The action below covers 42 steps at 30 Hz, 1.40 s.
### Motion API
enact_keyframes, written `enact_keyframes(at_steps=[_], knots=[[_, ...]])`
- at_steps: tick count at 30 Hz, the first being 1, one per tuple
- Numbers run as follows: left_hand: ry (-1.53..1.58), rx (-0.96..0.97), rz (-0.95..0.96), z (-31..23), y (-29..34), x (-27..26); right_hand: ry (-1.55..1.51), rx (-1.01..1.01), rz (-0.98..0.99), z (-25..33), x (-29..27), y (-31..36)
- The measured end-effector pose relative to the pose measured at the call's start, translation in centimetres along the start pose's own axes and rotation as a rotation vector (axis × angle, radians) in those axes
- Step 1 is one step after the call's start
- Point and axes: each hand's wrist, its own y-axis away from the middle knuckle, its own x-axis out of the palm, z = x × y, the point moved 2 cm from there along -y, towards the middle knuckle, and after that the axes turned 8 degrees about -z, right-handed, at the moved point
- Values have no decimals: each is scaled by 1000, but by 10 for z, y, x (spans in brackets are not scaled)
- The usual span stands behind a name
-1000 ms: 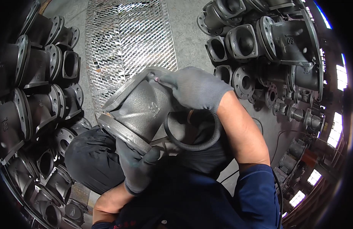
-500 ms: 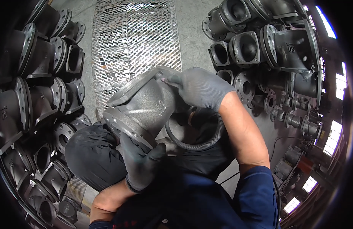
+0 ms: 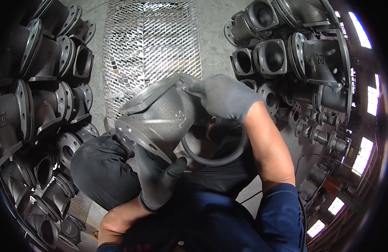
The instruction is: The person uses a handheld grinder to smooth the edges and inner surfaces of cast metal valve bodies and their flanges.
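Observation:
A grey cast-iron valve body (image 3: pixel 160 119) with round and squared flanges is tilted in front of me, over my lap. My left hand (image 3: pixel 157 178), in a grey glove, grips the rim of its near round flange (image 3: pixel 140 138), thumb apart on one side and fingers partly hidden behind. My gloved right hand (image 3: pixel 227 95) is closed around what looks like a die grinder, its body mostly hidden by the fingers. Its small pinkish tip (image 3: pixel 184 88) is at the inner side of the far flange, by a bolt hole. A dark corrugated hose (image 3: pixel 221 159) curves below that hand.
Stacked valve bodies (image 3: pixel 45 105) line my left. More castings (image 3: pixel 271 56) are stacked to the right, with smaller flanged parts (image 3: pixel 320 134) beyond. A shiny patterned metal plate (image 3: pixel 152 42) lies on the grey floor ahead. A thin black cable (image 3: pixel 253 195) runs at my right side.
The valve body has turned slightly in my left hand, showing more of the near flange's face. My right hand has shifted a little to the right, its tool still at the far flange.

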Motion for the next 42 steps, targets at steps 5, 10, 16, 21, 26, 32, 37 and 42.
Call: enact_keyframes(at_steps=[5, 10, 16, 21, 26, 32, 37, 42], knots=[[-19, -15, -32, -4, 2, -2, -15, -35, -26, 9, -3, 0], [-64, 15, 2, 1, 0, -4, 5, 64, 51, 15, -6, -4], [-93, -89, 1, 3, 0, -6, 103, 33, -7, 22, -1, -15], [-37, -55, -32, 9, -4, -6, 152, -24, 37, 21, -6, -14], [-27, -121, -12, 13, 0, -11, 132, -49, -7, 23, 0, -22], [-47, -93, -10, 10, -2, -11, 148, -51, -10, 31, -9, -13], [-27, -129, -13, 15, 1, -11, 165, 1, 28, 23, -8, -14], [-34, -86, 8, 12, 1, -12, 157, 6, 66, 29, -14, -8]])
